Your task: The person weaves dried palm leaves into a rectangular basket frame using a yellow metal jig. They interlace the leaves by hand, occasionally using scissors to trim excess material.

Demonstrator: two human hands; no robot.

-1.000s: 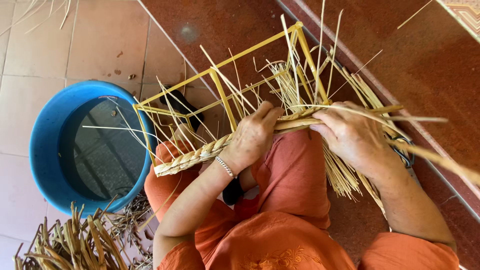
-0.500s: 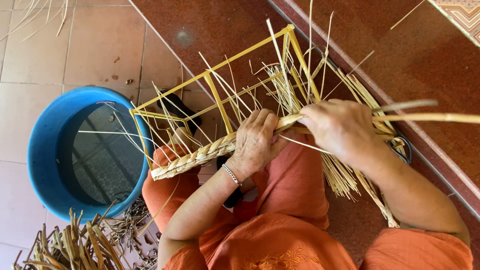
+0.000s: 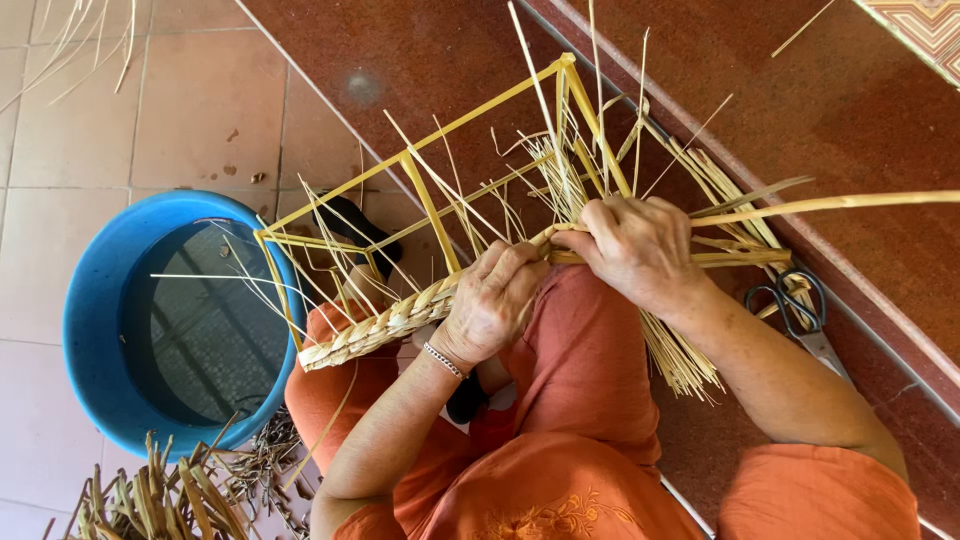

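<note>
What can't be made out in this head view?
- Fingertips of both hands: left hand and right hand curl over the woven band, hiding the working spot.
- Long strand: cut off by the right edge.
- Scissors: partly hidden by straw and the forearm.
- Blue tub: whether it holds water is unclear.

A home craft spot: tiled floor [image 3: 150, 110], blue water basin [image 3: 90, 330], loose straw bundles [image 3: 160, 500], scissors [image 3: 795, 305].

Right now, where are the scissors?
In the head view, the scissors lie on the red floor at the right, just beyond the right forearm and beside the loose straw ends.
</note>
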